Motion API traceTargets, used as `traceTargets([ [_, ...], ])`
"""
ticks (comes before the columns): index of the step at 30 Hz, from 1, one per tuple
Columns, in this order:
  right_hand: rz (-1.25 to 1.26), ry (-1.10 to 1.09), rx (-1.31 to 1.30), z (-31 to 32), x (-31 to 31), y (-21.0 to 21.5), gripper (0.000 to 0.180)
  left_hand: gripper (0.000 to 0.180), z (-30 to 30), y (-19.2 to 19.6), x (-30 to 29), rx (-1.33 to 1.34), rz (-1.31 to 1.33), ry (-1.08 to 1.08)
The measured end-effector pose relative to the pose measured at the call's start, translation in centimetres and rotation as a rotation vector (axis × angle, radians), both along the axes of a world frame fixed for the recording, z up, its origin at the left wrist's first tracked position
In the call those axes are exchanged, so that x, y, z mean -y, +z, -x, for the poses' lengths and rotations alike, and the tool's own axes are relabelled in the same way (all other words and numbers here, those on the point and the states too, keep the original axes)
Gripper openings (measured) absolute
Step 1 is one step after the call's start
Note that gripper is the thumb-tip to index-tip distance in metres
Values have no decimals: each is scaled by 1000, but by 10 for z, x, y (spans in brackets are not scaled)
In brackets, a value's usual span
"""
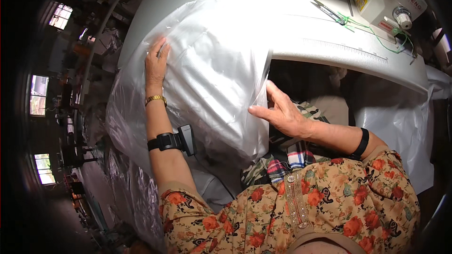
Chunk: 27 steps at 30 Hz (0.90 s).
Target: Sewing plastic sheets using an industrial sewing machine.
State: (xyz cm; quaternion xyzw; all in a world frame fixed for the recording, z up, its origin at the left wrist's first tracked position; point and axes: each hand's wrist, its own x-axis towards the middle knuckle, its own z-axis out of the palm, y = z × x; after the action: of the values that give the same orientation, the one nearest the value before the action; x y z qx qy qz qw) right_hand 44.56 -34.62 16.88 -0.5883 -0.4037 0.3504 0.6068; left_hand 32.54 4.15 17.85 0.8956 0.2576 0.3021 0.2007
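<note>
Nearest the camera, we're wearing a floral shirt (259, 216), with camo cloth (308, 110) showing over our lap. We're sitting up against the desk (162, 2), and a big translucent sheet (207, 82) is lying across its front left part, spilling over the edge toward our lap. Desk is probably carrying most of the weight.

Left hand (156, 63) is reaching far out, lying palm-down at the sheet's left side, fingers close together. Can't tell if it's pinching any film; looks like it's steadying the far side, likely because film this thin is sliding easily.

Right hand (282, 115) is sitting at the sheet's right edge, thumb and forefinger spread wide, thumb lying over the film. Likely guiding that edge rather than clamping it.

Sewing machine (388, 2) is standing at the back right. Snips (328, 11) and green thread (372, 29) are lying beside it, probably parked there for easy reach while staying off the film. A printed scale (353, 47) is running along the desk front. More pale film (395, 131) is hanging at our right. Lamp glare is washing out the sheet's top, so we're not reading folds there.
</note>
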Motion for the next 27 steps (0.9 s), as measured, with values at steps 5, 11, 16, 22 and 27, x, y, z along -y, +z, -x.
traceTargets([
  [5,146,-146,52,-1,3,-18,66,40,-2,0,3,22,-4,9],
  [11,119,-277,284,4,15,-42,47,43,-10,2,5,19,10,41],
  [16,163,-119,-165,-8,16,-64,33,44,-17,12,-2,-61,-96,15],
  [22,0,527,-581,2,13,16,36,44,0,10,-35,-95,7,-49],
  [27,301,414,-490,-3,23,-60,41,41,-8,17,-21,-133,-71,-7],
])
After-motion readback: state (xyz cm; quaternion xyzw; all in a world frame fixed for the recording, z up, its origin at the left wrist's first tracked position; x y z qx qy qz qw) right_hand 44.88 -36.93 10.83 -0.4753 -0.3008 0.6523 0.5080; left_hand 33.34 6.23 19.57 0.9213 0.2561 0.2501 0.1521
